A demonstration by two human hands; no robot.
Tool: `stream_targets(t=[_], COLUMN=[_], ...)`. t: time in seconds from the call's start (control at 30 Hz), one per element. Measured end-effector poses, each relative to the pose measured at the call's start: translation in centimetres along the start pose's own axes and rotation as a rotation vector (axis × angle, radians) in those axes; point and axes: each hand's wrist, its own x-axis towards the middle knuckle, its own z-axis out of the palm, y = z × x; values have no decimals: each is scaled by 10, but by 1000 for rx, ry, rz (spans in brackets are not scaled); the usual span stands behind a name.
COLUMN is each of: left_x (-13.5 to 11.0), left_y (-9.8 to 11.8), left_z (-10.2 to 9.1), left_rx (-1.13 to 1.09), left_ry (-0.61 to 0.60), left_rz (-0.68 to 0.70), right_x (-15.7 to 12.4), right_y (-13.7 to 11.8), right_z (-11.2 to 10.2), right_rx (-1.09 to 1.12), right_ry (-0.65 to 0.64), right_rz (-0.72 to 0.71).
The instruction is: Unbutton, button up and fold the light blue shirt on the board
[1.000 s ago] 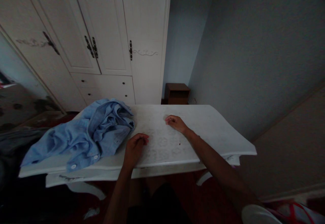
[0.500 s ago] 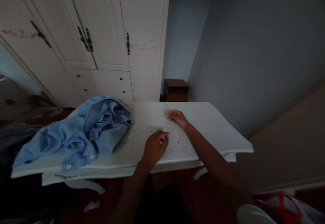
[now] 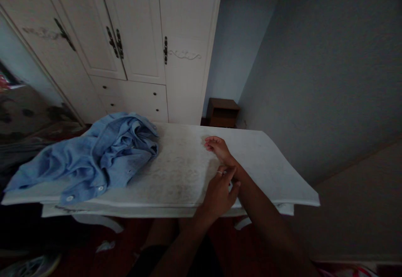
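A crumpled blue shirt (image 3: 94, 157) lies on the left part of a white table (image 3: 176, 172). My right hand (image 3: 216, 146) rests on the tabletop near the middle, its fingers curled loosely with nothing in them. My left hand (image 3: 220, 191) has come up against my right wrist, fingers spread and touching the forearm; a ring shows on one finger. Neither hand touches the shirt.
A white wardrobe (image 3: 132, 38) with dark handles and drawers stands behind the table. A small brown stool (image 3: 223, 112) sits in the corner by the grey wall. Dark floor below the table holds scraps.
My left hand has slid right across the tabletop from beside the shirt to my right wrist. My right hand has stayed in place. The view shifted slightly.
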Motion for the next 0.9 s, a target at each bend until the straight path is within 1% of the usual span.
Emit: stream_targets(t=[0.13,0.43,0.53,0.63,0.73,0.8,0.9], left_x=[0,2,1,0,-1,1,6], left_y=[0,2,3,4,3,3,3], left_z=[0,-3,-4,-3,-1,0,0], left_rx=[-55,2,-2,-35,-59,-62,-79], left_ry=[29,-15,-12,23,84,132,184], left_rz=[-16,-14,-21,-23,-39,-85,-214], right_x=[3,2,2,4,4,4,3], right_y=[2,2,2,1,0,0,-2], right_z=[2,1,2,3,3,4,7], right_rx=[14,34,33,37,46,47,41], right_ry=[-10,15,24,33,48,59,88], right_rz=[1,-8,-5,-5,-6,-4,-13])
